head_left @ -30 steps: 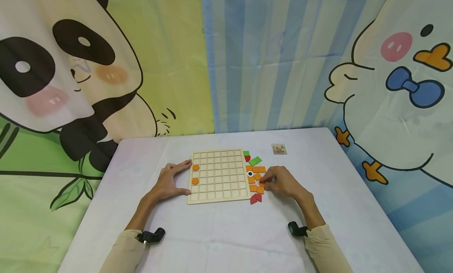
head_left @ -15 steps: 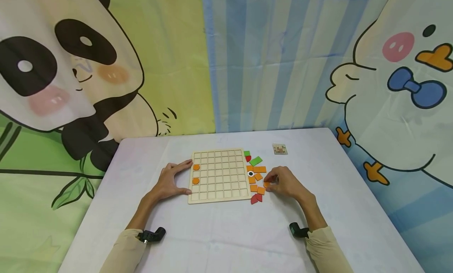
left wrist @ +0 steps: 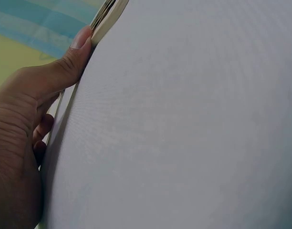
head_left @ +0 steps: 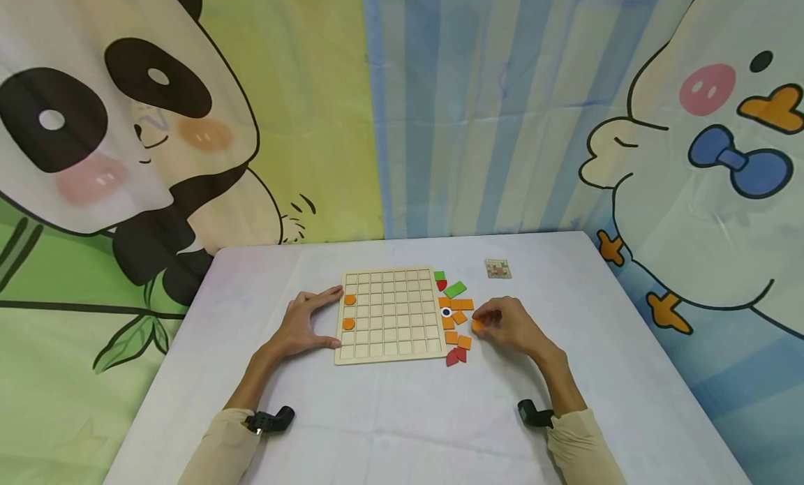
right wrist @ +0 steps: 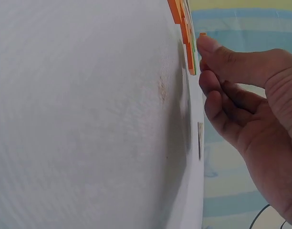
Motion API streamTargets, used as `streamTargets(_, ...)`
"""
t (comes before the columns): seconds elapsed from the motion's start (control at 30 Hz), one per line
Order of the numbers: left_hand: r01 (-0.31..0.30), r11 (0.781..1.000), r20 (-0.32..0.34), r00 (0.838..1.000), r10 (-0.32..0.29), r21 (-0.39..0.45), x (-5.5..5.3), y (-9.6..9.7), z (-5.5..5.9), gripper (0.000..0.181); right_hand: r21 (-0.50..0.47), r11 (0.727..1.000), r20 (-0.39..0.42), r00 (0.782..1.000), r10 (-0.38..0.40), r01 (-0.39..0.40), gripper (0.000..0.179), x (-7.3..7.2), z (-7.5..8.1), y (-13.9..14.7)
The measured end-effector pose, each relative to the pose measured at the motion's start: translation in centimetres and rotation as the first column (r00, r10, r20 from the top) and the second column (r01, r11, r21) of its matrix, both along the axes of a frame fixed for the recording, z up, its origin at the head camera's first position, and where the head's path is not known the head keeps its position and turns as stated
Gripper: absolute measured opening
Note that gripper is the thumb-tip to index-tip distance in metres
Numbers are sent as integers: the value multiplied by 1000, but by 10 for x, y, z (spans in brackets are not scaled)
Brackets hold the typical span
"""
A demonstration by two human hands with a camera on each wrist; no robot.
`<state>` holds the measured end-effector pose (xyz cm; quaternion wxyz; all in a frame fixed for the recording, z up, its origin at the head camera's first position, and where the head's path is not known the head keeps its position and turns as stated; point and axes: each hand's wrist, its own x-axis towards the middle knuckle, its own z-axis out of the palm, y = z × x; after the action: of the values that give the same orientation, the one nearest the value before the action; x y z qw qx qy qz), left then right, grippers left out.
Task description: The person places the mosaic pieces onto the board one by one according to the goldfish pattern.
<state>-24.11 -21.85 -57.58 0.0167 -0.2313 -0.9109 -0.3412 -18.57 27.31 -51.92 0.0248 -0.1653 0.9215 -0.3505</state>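
Observation:
A pale wooden grid board [head_left: 396, 317] lies on the white table. Two round orange pieces [head_left: 348, 324] sit in its leftmost column. My left hand [head_left: 300, 326] rests against the board's left edge, thumb and fingers spread apart and fairly straight; the left wrist view shows the thumb [left wrist: 72, 59] touching the board's side. Just right of the loose pieces, my right hand [head_left: 510, 324] pinches a small orange piece [head_left: 477, 326] between thumb and fingers. In the right wrist view the right hand [right wrist: 251, 105] mostly hides that piece, so its full shape cannot be made out.
Along the board's right side lie several loose orange pieces [head_left: 462, 304], a white piece with a black dot [head_left: 446, 312], green pieces [head_left: 455, 289] and red pieces [head_left: 452, 359]. A small patterned card [head_left: 498, 269] lies farther back. Printed cloth [head_left: 440, 122] hangs behind the table.
My right hand has drawn the orange piece slightly right, away from the other loose pieces. My left hand stays at the board's edge. The head view has shifted a little.

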Motion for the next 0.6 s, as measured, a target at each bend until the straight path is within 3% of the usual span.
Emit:
streamTargets(0.27, -6, 1000, -6, 1000, 6, -4, 0, 0, -1, 117, -60, 998, -106, 994, -26, 20, 22, -3, 1, -9)
streamTargets(0.6, 4, 1000, 5, 1000, -4, 3, 0, 0, 1, 117, -112, 991, -97, 993, 66, -76, 19, -9, 0, -33)
